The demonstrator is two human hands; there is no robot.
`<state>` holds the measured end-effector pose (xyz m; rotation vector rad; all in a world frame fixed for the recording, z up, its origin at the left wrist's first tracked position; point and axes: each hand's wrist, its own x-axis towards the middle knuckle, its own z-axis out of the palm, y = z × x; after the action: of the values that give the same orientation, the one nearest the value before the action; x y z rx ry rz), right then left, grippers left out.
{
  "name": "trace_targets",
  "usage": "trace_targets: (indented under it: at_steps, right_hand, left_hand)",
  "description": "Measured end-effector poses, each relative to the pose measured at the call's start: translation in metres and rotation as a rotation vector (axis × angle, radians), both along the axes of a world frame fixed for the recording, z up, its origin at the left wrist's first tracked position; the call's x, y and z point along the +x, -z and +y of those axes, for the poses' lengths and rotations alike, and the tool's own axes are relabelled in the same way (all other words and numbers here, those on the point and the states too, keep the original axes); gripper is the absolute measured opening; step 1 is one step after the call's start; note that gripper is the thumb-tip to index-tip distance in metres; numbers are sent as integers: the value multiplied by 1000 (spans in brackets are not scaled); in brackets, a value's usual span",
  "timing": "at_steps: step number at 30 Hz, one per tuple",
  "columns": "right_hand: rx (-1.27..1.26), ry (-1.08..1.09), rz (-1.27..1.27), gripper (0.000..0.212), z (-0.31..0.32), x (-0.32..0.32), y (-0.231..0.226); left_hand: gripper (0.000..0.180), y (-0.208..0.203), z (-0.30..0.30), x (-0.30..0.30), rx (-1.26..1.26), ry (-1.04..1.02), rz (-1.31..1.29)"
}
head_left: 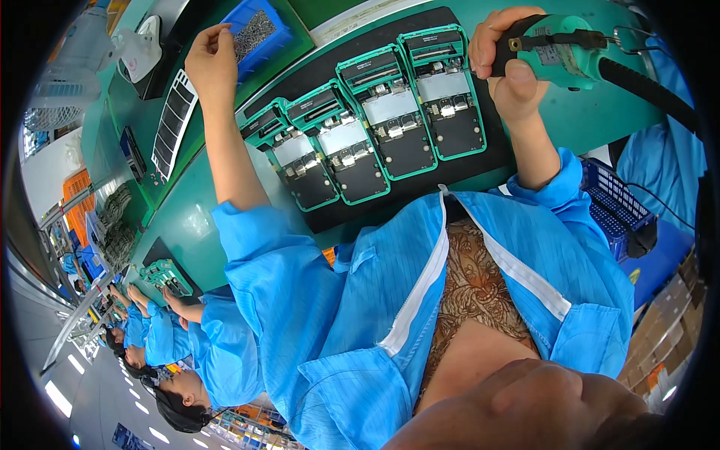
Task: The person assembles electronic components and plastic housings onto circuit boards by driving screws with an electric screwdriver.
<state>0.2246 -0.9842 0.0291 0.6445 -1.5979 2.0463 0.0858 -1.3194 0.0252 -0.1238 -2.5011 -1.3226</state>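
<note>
My right hand (510, 79) is wrapped round a green and black electric screwdriver (559, 56), with a thick black cable running off to the right. It is held beside the rightmost of several green-framed device housings (390, 124), which lie in a row on a black mat (491, 142). Circuit parts, silver plates and black panels show inside the housings. My left hand (213, 60) is raised at the left edge of a blue bin (279, 41) full of small metal screws (255, 34). Its fingertips are pinched together; whatever lies between them is too small to make out.
A white sheet with black rectangles (174, 124) lies left of my left forearm on the green bench (191, 214). A white fan (67, 94) stands at far left. Co-workers in blue (221, 345) sit along the bench to the left. Blue baskets (615, 199) stand at right.
</note>
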Motion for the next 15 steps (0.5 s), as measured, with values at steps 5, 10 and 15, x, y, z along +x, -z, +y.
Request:
trace_targets:
  at_steps: [5, 10, 15]
  right_hand:
    - [4, 17, -2, 52, 10, 1, 4]
    - [-15, 49, -24, 56, -3, 7, -3]
    - [-194, -109, 119, 79, -17, 24, -35]
  left_hand:
    - [18, -30, 47, 36, -124, 70, 221]
    - [12, -31, 107, 123, -139, 340, 207]
    - [12, 11, 148, 157, -156, 504, 281]
